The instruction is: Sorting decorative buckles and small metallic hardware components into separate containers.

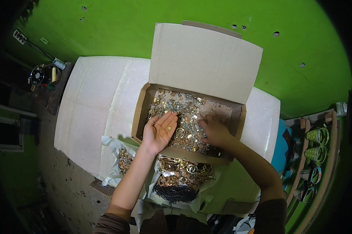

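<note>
The left hand (158,132) lies palm up over the left part of an open cardboard box (139,113), its fingers extended and unclenched, with one small gold-coloured charm (169,128) resting loose on them. The right hand (217,130) reaches into the right part of the same box, palm down, fingers bent among the loose gold- and silver-toned metal charms (189,117) that cover much of its bottom; its fingertips are partly hidden, so I cannot tell whether they pinch anything. The box's plain lid (207,62) stands raised at the far side, in front of a green wall (109,27). Just on the near side of the box, an opened plastic bag holds shiny gold-toned metal pieces (184,169), with a heap of black chain (174,194) at its near end. To the left of that, beyond the left forearm, a pale crumpled bag (111,146) holds small brownish-gold pieces (124,160). A glittery white sheet (94,93) spreads beneath the box. At the right, green sandals (316,154) sit on a wooden rack (303,167).
</note>
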{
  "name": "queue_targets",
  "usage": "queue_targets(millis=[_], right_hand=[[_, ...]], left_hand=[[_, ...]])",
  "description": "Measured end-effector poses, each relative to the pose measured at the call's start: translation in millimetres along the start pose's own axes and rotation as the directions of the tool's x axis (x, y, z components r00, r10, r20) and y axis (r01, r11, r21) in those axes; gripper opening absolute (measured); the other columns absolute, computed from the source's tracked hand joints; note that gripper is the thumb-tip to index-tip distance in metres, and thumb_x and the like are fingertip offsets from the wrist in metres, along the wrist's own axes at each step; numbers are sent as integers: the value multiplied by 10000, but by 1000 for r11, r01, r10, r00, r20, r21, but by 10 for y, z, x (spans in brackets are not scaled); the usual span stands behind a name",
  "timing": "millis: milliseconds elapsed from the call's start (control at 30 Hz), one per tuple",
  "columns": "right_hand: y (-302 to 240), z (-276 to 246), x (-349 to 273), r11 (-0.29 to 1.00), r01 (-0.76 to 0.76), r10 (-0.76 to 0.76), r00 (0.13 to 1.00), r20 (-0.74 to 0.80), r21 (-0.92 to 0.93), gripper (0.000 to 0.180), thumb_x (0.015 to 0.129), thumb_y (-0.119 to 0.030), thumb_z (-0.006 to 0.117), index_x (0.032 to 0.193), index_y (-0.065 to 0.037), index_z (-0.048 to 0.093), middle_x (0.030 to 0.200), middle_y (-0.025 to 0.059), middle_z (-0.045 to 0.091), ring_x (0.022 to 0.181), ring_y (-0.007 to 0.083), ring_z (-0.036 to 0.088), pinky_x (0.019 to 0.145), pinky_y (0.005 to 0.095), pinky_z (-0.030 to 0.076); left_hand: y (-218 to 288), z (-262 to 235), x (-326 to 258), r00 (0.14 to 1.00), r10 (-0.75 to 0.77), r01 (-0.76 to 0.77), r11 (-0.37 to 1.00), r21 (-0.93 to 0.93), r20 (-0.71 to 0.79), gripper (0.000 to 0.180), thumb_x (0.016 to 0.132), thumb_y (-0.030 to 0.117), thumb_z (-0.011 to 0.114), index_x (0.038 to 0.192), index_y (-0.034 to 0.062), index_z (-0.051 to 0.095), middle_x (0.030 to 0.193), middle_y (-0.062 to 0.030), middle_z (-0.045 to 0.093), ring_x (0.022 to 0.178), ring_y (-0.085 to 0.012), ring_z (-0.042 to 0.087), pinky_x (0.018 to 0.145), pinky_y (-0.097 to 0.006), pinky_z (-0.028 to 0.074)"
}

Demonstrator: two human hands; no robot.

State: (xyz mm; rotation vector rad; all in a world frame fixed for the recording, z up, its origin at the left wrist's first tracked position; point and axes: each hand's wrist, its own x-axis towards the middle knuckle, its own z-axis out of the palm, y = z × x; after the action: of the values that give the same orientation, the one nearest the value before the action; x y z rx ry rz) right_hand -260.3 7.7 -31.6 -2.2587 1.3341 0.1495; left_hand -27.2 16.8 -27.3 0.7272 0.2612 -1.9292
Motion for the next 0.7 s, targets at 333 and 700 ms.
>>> queue_targets(millis=[333,700], right_hand=[[-121,26,32,996,-82,80,996,44,39,658,598,-225,785,1125,-64,424,1114,179,380,1090,353,423,842,418,444],[-120,93,33,998,-56,58,998,-38,39,516,603,-113,743,1030,-41,461,1095,169,402,1060,350,454,803,432,489]], left_hand=[[-9,-15,5,1000,14,-14,1000,12,-21,444,943,246,270,1212,-62,442,1231,-204,493,1120,-275,511,934,-368,446],[-16,0,1,1000,13,-12,1000,21,-15,448,945,247,259,1210,-61,447,1218,-200,504,1119,-272,512,934,-365,446]])
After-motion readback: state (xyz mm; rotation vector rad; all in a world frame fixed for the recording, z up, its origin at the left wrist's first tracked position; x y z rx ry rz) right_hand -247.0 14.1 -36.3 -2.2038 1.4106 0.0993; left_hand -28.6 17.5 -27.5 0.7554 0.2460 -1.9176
